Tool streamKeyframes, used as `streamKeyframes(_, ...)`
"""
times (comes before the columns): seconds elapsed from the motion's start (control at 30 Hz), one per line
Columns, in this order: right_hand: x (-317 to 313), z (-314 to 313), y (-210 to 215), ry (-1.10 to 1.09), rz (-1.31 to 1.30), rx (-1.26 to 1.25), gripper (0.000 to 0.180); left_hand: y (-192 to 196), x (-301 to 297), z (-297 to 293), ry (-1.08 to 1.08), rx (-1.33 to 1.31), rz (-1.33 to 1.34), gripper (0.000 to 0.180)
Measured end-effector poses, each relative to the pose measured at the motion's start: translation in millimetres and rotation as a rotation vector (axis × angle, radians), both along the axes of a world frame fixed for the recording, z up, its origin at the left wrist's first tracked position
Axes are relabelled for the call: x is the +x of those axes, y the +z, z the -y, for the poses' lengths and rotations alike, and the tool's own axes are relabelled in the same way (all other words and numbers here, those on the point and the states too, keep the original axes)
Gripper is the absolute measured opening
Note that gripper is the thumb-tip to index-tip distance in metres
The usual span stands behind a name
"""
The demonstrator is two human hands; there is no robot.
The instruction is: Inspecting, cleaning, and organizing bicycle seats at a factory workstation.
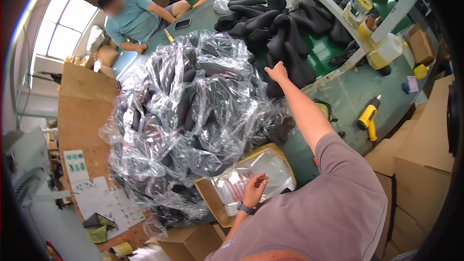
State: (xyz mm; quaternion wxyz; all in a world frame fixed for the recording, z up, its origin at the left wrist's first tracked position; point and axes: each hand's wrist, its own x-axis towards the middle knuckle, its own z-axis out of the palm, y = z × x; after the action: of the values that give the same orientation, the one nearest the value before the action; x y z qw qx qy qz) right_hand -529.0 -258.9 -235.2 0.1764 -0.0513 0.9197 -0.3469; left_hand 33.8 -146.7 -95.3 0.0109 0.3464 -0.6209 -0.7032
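- Right arm point(309, 116): reaching far forward, nearly straight at the elbow, forearm bare, angled up and leftward.
- Right hand point(277, 73): at full reach, fingers pointing left; grip unclear at this size.
- Left forearm point(236, 226): short stretch visible, close in by the torso point(314, 208), slanting up and rightward.
- Left hand point(254, 189): well apart from the right, raised, fingers loosely curled, palm unfilled.

Saddles point(298, 65) on table point(401, 106); bagged pile point(193, 101) left.
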Motion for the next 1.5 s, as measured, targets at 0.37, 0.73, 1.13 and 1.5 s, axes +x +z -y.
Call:
streamKeyframes(0.37, 129, -123, 44, -0.036, -0.569, -0.417, 0.070, -19, 6, 6, 0.050, -0.012, 0.018, 0.036)
streamKeyframes(0.73, 350, -407, 17, -0.225, -0.145, -0.129, 0.046, -9, 37, -35, -0.187, -0.227, -0.034, 0.034)
streamKeyframes(1.13, 340, -348, 147, -0.166, 0.477, -1.141, 0.015, 76, 76, -78, -0.264, -0.580, -0.295, 0.030)
streamKeyframes(1.5, 496, -352, 296, 0.084, 1.117, -1.282, 0.102, 226, 80, -123, -0.336, -1.194, -0.920, 0.044)
